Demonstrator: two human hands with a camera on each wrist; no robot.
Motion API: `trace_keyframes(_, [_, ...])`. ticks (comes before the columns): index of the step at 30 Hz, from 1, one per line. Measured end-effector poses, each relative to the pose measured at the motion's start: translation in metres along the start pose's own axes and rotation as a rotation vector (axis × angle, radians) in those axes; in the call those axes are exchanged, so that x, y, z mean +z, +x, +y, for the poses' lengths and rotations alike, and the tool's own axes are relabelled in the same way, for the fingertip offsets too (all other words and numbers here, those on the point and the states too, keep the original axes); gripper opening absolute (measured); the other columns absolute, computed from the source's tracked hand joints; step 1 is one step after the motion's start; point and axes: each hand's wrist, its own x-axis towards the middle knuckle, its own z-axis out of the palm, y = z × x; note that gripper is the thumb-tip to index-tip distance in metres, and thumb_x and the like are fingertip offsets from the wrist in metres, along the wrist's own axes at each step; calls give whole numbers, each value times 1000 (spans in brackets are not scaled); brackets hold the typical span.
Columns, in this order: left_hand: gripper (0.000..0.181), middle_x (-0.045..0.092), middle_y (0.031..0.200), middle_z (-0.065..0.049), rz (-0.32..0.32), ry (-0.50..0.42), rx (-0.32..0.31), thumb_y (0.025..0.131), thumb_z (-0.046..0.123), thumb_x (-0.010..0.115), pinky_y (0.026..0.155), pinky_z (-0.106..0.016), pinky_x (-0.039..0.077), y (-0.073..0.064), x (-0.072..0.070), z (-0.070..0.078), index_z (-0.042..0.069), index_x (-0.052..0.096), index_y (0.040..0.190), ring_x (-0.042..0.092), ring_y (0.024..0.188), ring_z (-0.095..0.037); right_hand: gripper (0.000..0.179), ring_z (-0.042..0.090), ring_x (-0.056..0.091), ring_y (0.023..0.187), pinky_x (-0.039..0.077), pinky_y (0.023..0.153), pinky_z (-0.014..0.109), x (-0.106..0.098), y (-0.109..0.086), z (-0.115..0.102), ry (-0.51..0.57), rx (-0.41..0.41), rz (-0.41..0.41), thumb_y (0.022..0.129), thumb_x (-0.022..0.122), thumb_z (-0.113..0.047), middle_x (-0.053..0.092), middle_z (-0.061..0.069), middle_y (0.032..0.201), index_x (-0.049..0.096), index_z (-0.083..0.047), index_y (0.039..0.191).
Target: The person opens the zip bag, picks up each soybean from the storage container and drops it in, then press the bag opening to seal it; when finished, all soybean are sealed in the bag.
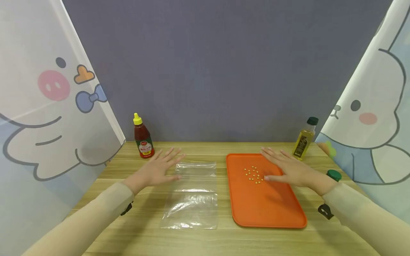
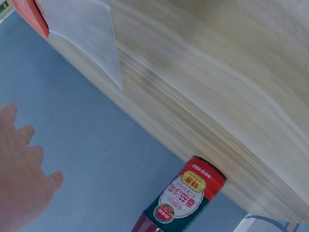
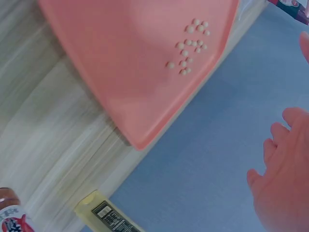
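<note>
My left hand (image 1: 157,169) is held with fingers spread, nearest to a clear zip bag (image 1: 192,208) that lies flat on the table. It holds nothing. Over the right side of an orange tray (image 1: 266,209) is my right hand (image 1: 289,171), fingers straight and thumb out, also holding nothing. Several small pale-yellow round beans (image 3: 189,29) lie scattered toward the tray's far end, close to the right thumb. In the left wrist view, the left hand (image 2: 21,176) appears apart from the bag (image 2: 82,29). The right wrist view shows the right hand (image 3: 285,179) touching nothing.
A ketchup bottle (image 1: 143,140) with a yellow cap stands at the back left. At the back right is an oil bottle (image 1: 303,142) with a dark cap. A green-lidded jar (image 1: 334,175) is partly hidden behind my right forearm. A grey panel (image 1: 205,71) closes the table's back.
</note>
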Motion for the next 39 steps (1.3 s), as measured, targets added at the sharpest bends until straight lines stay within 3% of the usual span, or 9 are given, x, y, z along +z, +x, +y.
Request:
trace_keyframes(5, [83, 5, 163, 0, -13, -23, -6, 91, 63, 51, 120, -56, 5, 5, -1, -4, 30, 12, 156, 6, 151, -28, 89, 37, 25, 145, 19, 117, 56, -2, 9, -3, 67, -55, 30, 87, 64, -54, 21, 8, 161, 19, -22, 156])
trace_keyframes(8, [87, 7, 163, -3, -20, -66, 5, 90, 58, 58, 120, -56, 6, 7, 0, -5, 27, 11, 157, 7, 151, -30, 89, 38, 27, 144, 26, 113, 60, -3, 15, -7, 97, -76, 25, 87, 64, -55, 23, 9, 161, 20, -21, 156])
trace_keyframes(14, [94, 16, 162, -7, -30, -178, 11, 86, 52, 67, 119, -58, 12, 16, 0, -10, 23, 13, 157, 13, 149, -35, 92, 37, 22, 146, 25, 113, 60, -6, 31, -14, 188, -20, -36, 86, 64, -57, 15, 8, 162, 13, -26, 157])
trace_keyframes(19, [96, 20, 161, -11, -57, -255, -31, 83, 45, 73, 117, -60, 17, 23, 0, -17, 22, 16, 157, 20, 147, -38, 93, 35, 21, 147, 24, 114, 60, -4, 48, -21, 247, 27, -76, 86, 64, -58, 15, 6, 163, 9, -31, 156])
trace_keyframes(26, [102, 21, 160, -13, -88, -413, -81, 80, 39, 78, 116, -56, 23, 30, 4, -25, 18, 14, 157, 25, 144, -39, 98, 33, 25, 146, 26, 115, 57, 3, 73, -34, 324, 28, -108, 81, 61, -67, 19, 6, 162, 13, -27, 156])
trace_keyframes(31, [100, 24, 158, -18, -95, -471, -131, 81, 30, 79, 114, -58, 26, 34, 6, -29, 17, 15, 157, 28, 142, -42, 95, 31, 24, 147, 27, 114, 57, 11, 91, -41, 422, 17, -137, 85, 66, -56, 22, 6, 161, 14, -23, 156])
trace_keyframes(35, [96, 34, 153, -21, -104, -497, -134, 82, 25, 78, 112, -58, 30, 38, 10, -33, 10, 19, 155, 38, 137, -41, 90, 33, 27, 145, 28, 114, 56, 24, 103, -45, 482, -7, -146, 88, 69, -42, 27, 10, 159, 16, -16, 156])
trace_keyframes(39, [90, 40, 148, -24, -119, -546, -128, 83, 18, 76, 111, -57, 33, 43, 18, -39, 1, 21, 153, 42, 134, -43, 89, 36, 37, 139, 33, 113, 53, 38, 115, -48, 513, -15, -125, 88, 70, -40, 35, 13, 155, 20, -10, 155])
